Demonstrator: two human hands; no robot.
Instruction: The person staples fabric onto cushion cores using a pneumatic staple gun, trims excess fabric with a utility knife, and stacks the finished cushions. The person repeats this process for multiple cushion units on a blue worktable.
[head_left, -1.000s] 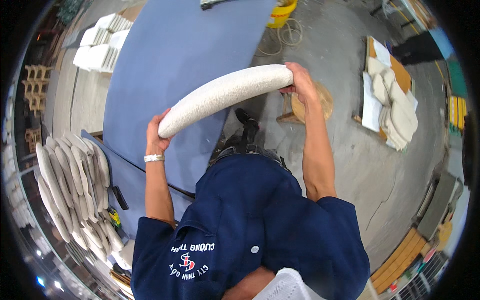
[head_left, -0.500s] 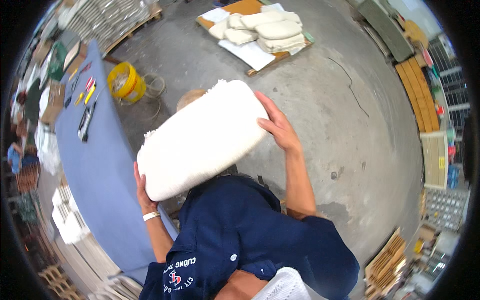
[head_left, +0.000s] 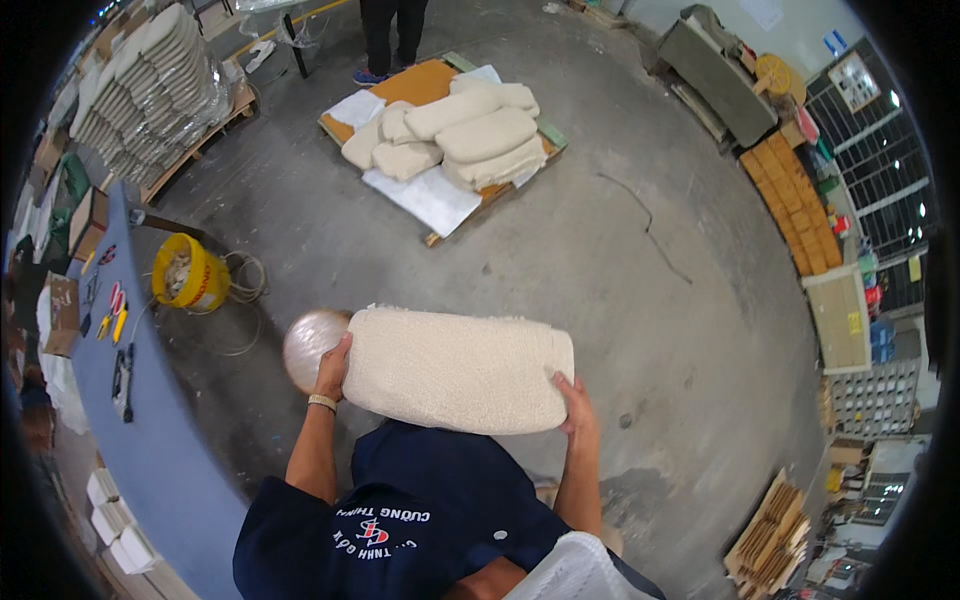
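Observation:
A cream, rounded cushion (head_left: 460,370) with a rough fabric face spans the space before my chest. My left hand (head_left: 334,368) grips its left end, and my right hand (head_left: 574,403) is closed on its lower right corner. A frayed edge runs along the cushion's far side. Behind my left hand shows a round, shiny, pale brown thing (head_left: 313,345), whose kind I cannot make out. Beyond, several similar cushions (head_left: 487,135) lie piled on a low pallet (head_left: 432,82) with white sheets on it.
To the left runs a blue-covered table (head_left: 150,440) with scissors (head_left: 117,298) and a utility knife (head_left: 122,382). A yellow bucket (head_left: 192,275) stands beside it. A dark cord (head_left: 648,222) lies on the floor at right. A person (head_left: 392,30) stands behind the pallet.
The cushion has swung from a tilted position to nearly level, moving right and down, with both hands still on it. My view has shifted, and a person's legs now show beyond the pallet.

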